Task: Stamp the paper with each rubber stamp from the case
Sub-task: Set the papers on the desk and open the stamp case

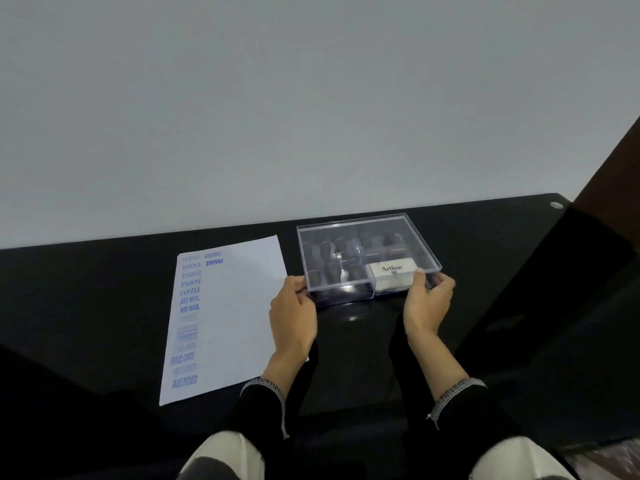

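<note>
My left hand [293,313] and right hand [427,303] grip the clear, boxy plastic case [367,258] on the glossy black table [104,306], beside the flat stamped paper [239,317].

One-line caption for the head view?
Both hands, left hand and right hand, grip the closed clear stamp case beside the stamped paper.

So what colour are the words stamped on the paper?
Blue, some faded, on the white paper; the head view shows them.
</note>
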Tool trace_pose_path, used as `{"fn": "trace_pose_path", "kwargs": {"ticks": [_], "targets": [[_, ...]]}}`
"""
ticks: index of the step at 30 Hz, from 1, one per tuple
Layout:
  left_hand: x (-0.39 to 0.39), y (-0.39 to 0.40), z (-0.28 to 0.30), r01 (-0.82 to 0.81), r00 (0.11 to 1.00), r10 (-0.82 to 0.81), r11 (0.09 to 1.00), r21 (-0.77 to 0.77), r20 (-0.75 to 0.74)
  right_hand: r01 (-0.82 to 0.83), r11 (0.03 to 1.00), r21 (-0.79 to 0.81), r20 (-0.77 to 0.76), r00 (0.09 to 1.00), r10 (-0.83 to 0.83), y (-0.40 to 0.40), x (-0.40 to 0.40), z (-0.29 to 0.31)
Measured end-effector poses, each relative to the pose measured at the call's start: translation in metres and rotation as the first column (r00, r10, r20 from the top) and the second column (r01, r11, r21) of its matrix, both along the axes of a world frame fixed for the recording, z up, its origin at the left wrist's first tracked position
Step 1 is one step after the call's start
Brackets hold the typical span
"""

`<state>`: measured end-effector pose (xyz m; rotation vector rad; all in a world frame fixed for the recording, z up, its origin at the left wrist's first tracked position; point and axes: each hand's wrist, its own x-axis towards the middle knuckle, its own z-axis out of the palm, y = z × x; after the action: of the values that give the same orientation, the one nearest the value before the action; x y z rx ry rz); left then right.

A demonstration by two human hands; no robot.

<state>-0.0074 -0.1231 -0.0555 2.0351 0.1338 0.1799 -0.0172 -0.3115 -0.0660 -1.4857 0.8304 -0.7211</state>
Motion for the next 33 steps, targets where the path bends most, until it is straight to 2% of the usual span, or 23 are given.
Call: {"fn": "trace_pose_path", "kwargs": {"ticks": [4,7,9,14,18,24,27,33], "targets": [[-0.032,0.016,0.002,-0.042,0.998,0.037,0.994,0.099,0.044,0.084,0.996,-0.027,0.005,0.996,-0.084,0.017,-0.037,-0.001],[-0.049,0.028,-0.001,-0.009,0.999,0.004,0.994,0.105,0.042,0.13,0.99,-0.051,-0.006,0.991,-0.13,0.026,-0.059,0.0],[-0.056,0.034,-0.002,0.029,0.999,-0.032,0.997,0.07,0.043,0.118,0.992,-0.054,-0.029,0.992,-0.12,0.028,-0.069,0.003],[-0.064,0.032,0.007,0.039,0.998,-0.046,0.986,-0.164,-0.039,0.048,0.997,-0.056,-0.081,0.995,-0.053,0.02,-0.074,0.02],[-0.065,0.02,0.018,0.067,0.997,-0.073,0.974,-0.218,-0.016,0.017,0.998,-0.064,-0.076,0.997,-0.022,0.015,-0.07,0.035],[-0.053,0.015,0.03,0.032,0.999,-0.032,0.983,-0.183,0.006,0.025,0.997,-0.073,0.07,0.997,-0.019,0.014,-0.055,0.069],[-0.04,0.001,0.041,0.08,0.995,-0.07,0.985,-0.151,0.065,0.03,0.999,0.019,0.14,0.99,-0.032,0.013,-0.042,0.085],[-0.017,-0.003,0.042,-0.031,0.999,0.037,0.969,-0.247,0.02,-0.046,0.966,0.253,0.207,0.978,-0.008,0.007,-0.021,0.095]]}}
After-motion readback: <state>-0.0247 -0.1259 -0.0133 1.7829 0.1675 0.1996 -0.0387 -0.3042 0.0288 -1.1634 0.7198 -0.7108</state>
